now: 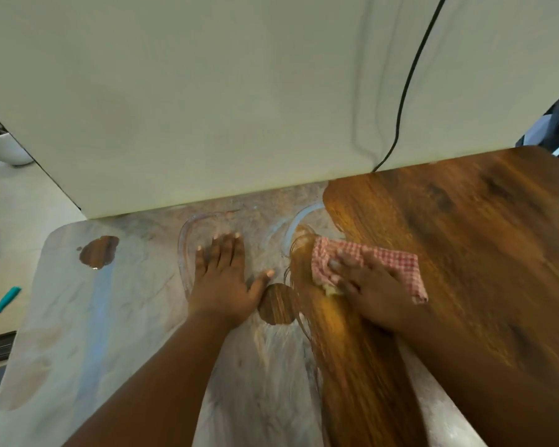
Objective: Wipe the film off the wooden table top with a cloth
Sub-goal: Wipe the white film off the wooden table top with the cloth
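1. My left hand (221,279) lies flat on the desk (465,240), fingers straight and spread, thumb out to the right; its grip is released and it holds nothing
2. My right hand (365,279) presses down on the cloth (384,264), fingers laid over its left part; the grip looks flat on top of it, not bunched round it
3. The cloth is red-and-white checked and lies crumpled on the desk near the middle, just right of my left hand, on the border between wiped and unwiped wood
4. The film (88,317) is a pale, chalky coat over the left half of the desk, streaked, with curved smear lines far of my left hand
5. The right half of the desk shows bare, glossy brown wood; a wiped band runs from the cloth toward the near edge
6. Two bare patches sit in the film: a round one (278,304) just beside my left thumb, and a smaller one (99,251) at the far left
7. A white wall (223,101) rises behind the desk's far edge, and a black cable (407,82) hangs down it to the desk
8. Far left, off the desk, stands a white pot (7,148); nearer on the left floor lies a teal-handled tool (5,300)
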`<state>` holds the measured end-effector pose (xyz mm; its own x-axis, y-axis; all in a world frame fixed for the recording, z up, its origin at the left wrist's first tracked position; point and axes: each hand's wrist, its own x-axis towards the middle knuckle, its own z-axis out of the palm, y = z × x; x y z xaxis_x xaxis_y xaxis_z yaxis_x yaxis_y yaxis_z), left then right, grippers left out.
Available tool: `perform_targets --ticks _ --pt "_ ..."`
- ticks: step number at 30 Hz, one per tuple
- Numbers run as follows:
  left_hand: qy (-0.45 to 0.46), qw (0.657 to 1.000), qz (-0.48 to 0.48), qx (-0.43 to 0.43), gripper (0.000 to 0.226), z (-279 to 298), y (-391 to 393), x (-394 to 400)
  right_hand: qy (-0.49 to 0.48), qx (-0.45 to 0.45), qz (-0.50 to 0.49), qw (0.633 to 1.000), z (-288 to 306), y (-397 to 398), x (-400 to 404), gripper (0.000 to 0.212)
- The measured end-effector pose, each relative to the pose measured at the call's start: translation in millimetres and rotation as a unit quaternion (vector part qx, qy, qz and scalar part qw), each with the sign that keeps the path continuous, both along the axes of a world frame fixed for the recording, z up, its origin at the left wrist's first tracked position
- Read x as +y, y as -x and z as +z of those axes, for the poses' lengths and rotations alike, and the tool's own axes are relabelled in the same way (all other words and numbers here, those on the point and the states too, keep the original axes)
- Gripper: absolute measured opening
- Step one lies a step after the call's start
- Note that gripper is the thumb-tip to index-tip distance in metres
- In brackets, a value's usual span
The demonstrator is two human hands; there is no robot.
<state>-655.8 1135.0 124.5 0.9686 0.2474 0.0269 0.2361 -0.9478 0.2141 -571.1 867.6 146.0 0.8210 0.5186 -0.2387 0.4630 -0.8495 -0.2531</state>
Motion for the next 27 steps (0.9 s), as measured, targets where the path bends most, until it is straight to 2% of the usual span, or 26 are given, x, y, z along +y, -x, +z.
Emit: perform_targets --ticks 4,7,11,14,17,20,23,25,27 --pt "0.006 1.0 0.0 0.009 0.102 -0.1 -1.4 1.4 0.004 -0.009 -0.038 0.999 2.6 -58.0 62.5 0.049" --pt "0.007 1.0 0.0 0.016 0.101 -1.2 -0.7 2.3 0.004 -0.027 -0.028 0.999 -3.3 -47.7 99.1 0.048" --pt "0.015 1.0 -0.001 0.014 0.098 -2.5 -0.8 4.6 -0.017 -0.03 0.07 0.997 -8.3 -3.1 69.9 0.046" --pt "0.012 1.0 0.0 0.012 0.097 -4.0 -0.2 5.0 -0.002 -0.015 0.081 0.997 -2.1 -5.6 35.7 0.048" --pt "0.017 1.0 0.001 0.007 0.096 -4.2 0.0 5.8 0.011 -0.037 0.042 0.998 -0.7 -49.3 43.3 0.052" --pt "0.016 1.0 -0.001 0.009 0.095 -4.0 0.9 5.4 0.015 -0.041 -0.035 0.998 -2.2 -100.0 90.6 0.051" --pt "0.014 1.0 0.004 0.003 0.094 -3.6 0.8 5.0 -0.009 -0.057 -0.085 0.995 -6.0 -117.5 133.2 0.05" --pt "0.015 1.0 0.001 0.005 0.093 -3.9 0.1 6.1 -0.018 -0.066 -0.038 0.997 -8.8 -114.9 130.2 0.049" --pt "0.016 1.0 -0.001 0.005 0.093 -4.2 -0.8 6.6 -0.03 -0.062 0.056 0.996 -8.4 -118.4 103.9 0.045"
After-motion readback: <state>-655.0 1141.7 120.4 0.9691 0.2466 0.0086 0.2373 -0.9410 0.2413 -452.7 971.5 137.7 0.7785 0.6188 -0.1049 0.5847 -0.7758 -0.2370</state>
